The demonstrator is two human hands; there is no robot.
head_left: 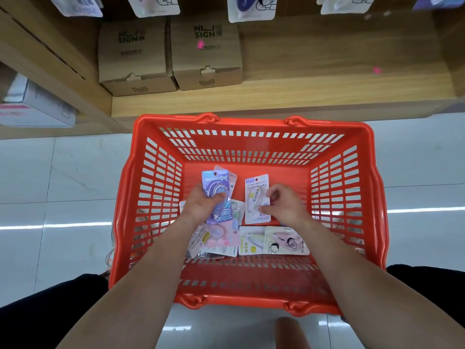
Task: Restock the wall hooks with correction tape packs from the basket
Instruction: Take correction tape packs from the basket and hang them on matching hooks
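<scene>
Both hands are down inside the basket. The left hand [203,206] grips a purple correction tape pack [217,191], its thumb across the front and at least one more pack tucked behind. The right hand [285,205] pinches the right edge of a white correction tape pack with a yellow dispenser [256,200], whose hang-hole end points toward the shelf. This white pack is just beside the purple one, and the two are not touching.

From where I stand, the pale glossy tiled floor [63,177] runs under everything, and the light wooden shelf unit [302,94] lies beyond the basket. The orange-red slotted plastic basket [161,172] sits just in front of the shelf's base, between the person's dark-clothed knees. Two brown cardboard boxes [205,54] printed "NU SIGN" stand side by side on the shelf. Above them, carded packs [249,8] hang along the top edge of view. More loose packs [286,241] lie flat on the basket's bottom, on the person's side, overlapping one another.
</scene>
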